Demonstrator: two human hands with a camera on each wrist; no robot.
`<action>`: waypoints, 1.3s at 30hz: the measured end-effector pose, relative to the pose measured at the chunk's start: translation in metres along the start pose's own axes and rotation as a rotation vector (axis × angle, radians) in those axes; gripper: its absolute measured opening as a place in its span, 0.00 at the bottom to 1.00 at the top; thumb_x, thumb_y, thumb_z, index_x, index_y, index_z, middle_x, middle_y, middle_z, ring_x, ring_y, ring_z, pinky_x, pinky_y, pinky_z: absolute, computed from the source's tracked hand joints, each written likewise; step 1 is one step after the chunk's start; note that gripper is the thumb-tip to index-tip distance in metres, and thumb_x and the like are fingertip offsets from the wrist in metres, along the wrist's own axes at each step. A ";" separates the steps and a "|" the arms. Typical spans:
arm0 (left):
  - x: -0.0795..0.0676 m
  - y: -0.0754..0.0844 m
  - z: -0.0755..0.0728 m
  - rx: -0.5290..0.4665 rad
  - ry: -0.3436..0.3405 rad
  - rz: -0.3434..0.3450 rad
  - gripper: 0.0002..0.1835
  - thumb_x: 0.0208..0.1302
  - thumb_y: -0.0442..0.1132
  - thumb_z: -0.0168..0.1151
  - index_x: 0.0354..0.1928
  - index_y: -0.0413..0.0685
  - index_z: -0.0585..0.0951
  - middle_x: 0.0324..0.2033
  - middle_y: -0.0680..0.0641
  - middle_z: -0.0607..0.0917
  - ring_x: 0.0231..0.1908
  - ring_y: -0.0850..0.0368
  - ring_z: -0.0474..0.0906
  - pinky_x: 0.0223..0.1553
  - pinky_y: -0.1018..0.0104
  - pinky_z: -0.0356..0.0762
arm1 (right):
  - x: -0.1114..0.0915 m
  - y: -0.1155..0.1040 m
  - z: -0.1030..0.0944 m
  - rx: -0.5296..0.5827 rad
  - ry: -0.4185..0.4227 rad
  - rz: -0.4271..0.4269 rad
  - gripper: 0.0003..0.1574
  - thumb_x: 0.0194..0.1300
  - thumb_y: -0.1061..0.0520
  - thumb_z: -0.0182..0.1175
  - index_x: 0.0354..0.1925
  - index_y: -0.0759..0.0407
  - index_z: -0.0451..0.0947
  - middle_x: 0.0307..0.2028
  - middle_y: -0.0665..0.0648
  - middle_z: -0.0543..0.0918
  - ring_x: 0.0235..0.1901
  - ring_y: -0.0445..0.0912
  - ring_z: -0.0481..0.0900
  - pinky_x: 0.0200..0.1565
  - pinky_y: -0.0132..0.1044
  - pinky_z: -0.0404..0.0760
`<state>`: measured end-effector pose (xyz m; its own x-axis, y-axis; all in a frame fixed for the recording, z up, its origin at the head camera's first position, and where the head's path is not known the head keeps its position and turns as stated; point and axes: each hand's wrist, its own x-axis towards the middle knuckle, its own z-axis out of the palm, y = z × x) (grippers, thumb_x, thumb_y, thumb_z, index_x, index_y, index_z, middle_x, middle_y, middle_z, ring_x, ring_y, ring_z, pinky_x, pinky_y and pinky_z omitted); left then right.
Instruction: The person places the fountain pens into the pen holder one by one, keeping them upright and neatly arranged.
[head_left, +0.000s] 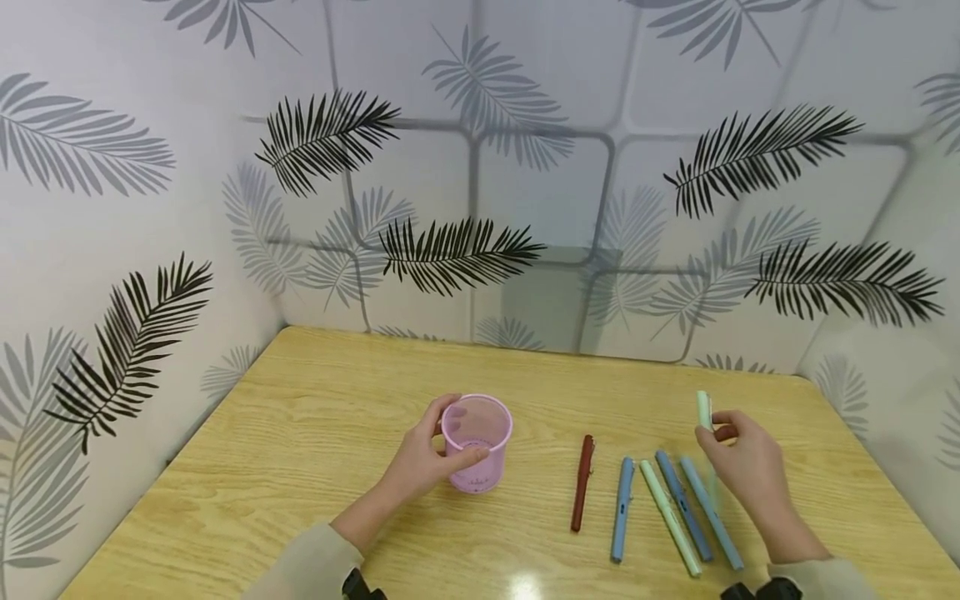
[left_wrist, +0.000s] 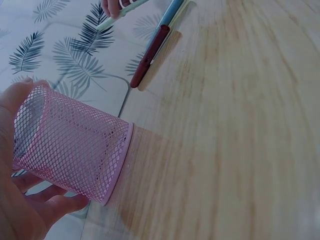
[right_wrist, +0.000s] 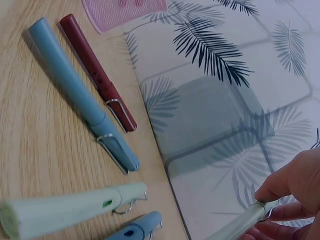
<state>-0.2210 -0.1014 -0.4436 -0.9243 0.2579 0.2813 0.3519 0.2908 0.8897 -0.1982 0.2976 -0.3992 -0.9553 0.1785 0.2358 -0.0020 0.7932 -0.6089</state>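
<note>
My left hand (head_left: 420,457) grips a pink mesh pen cup (head_left: 478,478), thumb across the near side and fingers behind it. The cup stands upright, its base on the table in the left wrist view. At the right, my right hand (head_left: 750,460) pinches a light green pen (head_left: 703,408) near its clip end, held roughly upright; its lower part is mostly hidden in the head view. Between the hands lie a dark red pen (head_left: 582,483), a blue pen (head_left: 622,510), another light green pen (head_left: 671,518), a darker blue pen (head_left: 684,506) and a light blue pen (head_left: 712,512).
The wooden table (head_left: 300,417) carries the cup and pens. Behind it, and along both sides, rises a pale covering (head_left: 420,183) printed with grey and black leaves.
</note>
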 end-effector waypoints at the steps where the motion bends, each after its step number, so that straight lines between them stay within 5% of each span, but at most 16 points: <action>1: 0.000 0.000 0.000 -0.003 0.001 0.000 0.44 0.49 0.48 0.72 0.67 0.48 0.61 0.56 0.39 0.72 0.53 0.40 0.71 0.42 0.56 0.78 | 0.000 -0.002 0.000 0.005 0.012 -0.005 0.25 0.66 0.49 0.53 0.50 0.68 0.72 0.36 0.65 0.79 0.28 0.50 0.77 0.21 0.37 0.73; 15: 0.001 -0.001 -0.001 -0.007 0.001 -0.005 0.43 0.49 0.47 0.73 0.66 0.51 0.61 0.56 0.40 0.72 0.52 0.42 0.72 0.40 0.61 0.78 | 0.001 -0.027 0.016 0.135 0.152 -0.096 0.21 0.64 0.51 0.58 0.48 0.65 0.76 0.34 0.62 0.80 0.25 0.43 0.75 0.19 0.33 0.74; 23: 0.002 -0.004 0.001 -0.028 0.004 -0.003 0.43 0.49 0.46 0.73 0.66 0.51 0.62 0.56 0.39 0.72 0.52 0.40 0.72 0.41 0.59 0.78 | 0.001 -0.041 0.023 0.241 0.183 -0.090 0.19 0.62 0.53 0.60 0.47 0.65 0.76 0.34 0.62 0.80 0.22 0.35 0.74 0.21 0.30 0.77; 39: 0.001 -0.001 0.001 -0.012 -0.003 -0.001 0.43 0.49 0.47 0.72 0.66 0.50 0.61 0.56 0.39 0.72 0.53 0.40 0.71 0.41 0.60 0.78 | 0.006 -0.064 0.036 0.414 0.233 -0.140 0.15 0.60 0.58 0.62 0.45 0.65 0.77 0.33 0.58 0.78 0.24 0.36 0.74 0.21 0.29 0.78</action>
<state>-0.2223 -0.1008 -0.4448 -0.9242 0.2607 0.2790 0.3489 0.2799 0.8944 -0.2141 0.2269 -0.3857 -0.8462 0.2494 0.4710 -0.2881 0.5295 -0.7979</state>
